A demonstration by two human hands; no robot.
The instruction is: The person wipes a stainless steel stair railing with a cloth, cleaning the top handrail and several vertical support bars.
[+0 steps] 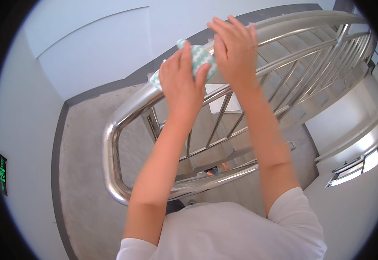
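A green-and-white patterned cloth [202,60] is draped over the far stainless steel handrail [143,99] of a stair railing. My left hand [182,74] grips it, with the thumb on the near side and fingers across the top. Part of the cloth sticks out to the left of that hand. My right hand [237,48] is just right of the cloth, above the same rail. Its fingers are extended, slightly blurred, and nothing shows in them. Whether its palm touches the rail is hidden.
Near my body runs a second handrail [208,187], joined to the far one by a rounded bend. Metal balusters [219,118] and stairs [280,52] lie beyond. Part of another person [213,170] shows below. A lit exit sign [2,174] hangs on the left wall.
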